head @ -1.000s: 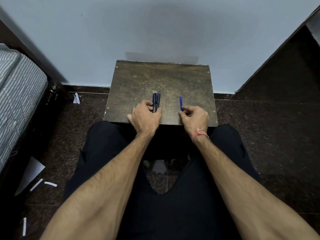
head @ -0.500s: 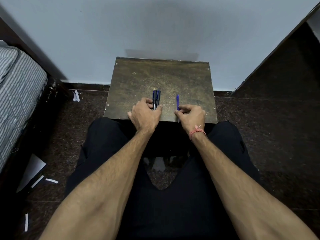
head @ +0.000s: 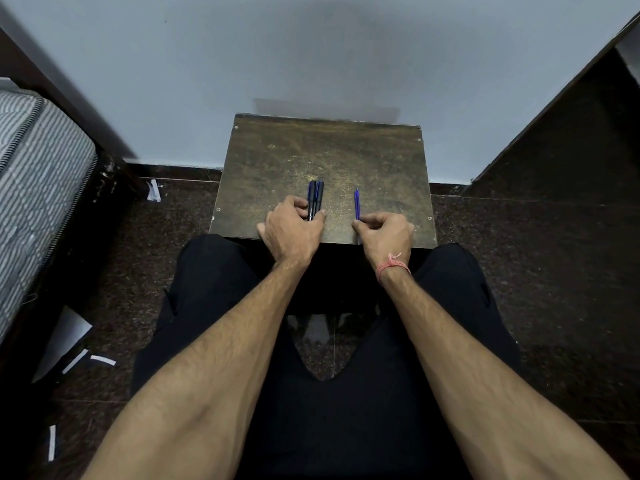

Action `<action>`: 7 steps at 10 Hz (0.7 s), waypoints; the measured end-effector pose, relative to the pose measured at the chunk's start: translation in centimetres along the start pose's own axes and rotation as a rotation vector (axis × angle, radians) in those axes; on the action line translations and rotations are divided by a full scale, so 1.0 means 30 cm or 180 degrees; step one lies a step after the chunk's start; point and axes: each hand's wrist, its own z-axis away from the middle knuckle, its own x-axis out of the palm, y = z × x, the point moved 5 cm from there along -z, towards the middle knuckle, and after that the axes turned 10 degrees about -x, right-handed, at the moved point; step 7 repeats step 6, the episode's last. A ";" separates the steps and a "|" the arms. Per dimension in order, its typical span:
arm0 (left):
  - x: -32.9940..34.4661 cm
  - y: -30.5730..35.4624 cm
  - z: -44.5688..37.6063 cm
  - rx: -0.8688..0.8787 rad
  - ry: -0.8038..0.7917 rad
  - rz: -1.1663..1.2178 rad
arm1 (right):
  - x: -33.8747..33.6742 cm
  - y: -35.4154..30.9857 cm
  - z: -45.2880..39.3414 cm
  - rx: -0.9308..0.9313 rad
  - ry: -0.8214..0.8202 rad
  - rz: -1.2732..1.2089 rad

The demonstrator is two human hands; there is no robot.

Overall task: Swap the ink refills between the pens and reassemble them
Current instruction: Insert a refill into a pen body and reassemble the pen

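A small worn brown table (head: 346, 157) stands against the wall in front of me. Near its front edge my left hand (head: 291, 228) holds a bundle of dark pens (head: 315, 199), black and dark blue, side by side and pointing away from me. About a hand's width to the right, my right hand (head: 386, 232) pinches the near end of a single blue pen (head: 356, 204), which points away along the tabletop. The near ends of all the pens are hidden under my fingers.
A striped mattress (head: 38, 174) on a dark frame lies at the left. Paper scraps (head: 79, 358) are scattered on the dark stone floor. A dark panel (head: 571, 133) rises at the right. My knees in black trousers sit against the table's front edge.
My right hand with the blue pen has shifted slightly left, toward my left hand. The left hand and its pens have stayed in place.
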 end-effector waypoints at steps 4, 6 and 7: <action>-0.022 0.002 0.014 0.0103 -0.0106 0.0052 | 0.004 -0.008 0.010 0.0124 0.0074 -0.0062; -0.048 -0.022 0.047 0.0617 -0.0125 -0.0117 | -0.036 0.007 0.024 0.0133 0.0176 -0.0478; -0.048 -0.022 0.047 0.0617 -0.0125 -0.0117 | -0.036 0.007 0.024 0.0133 0.0176 -0.0478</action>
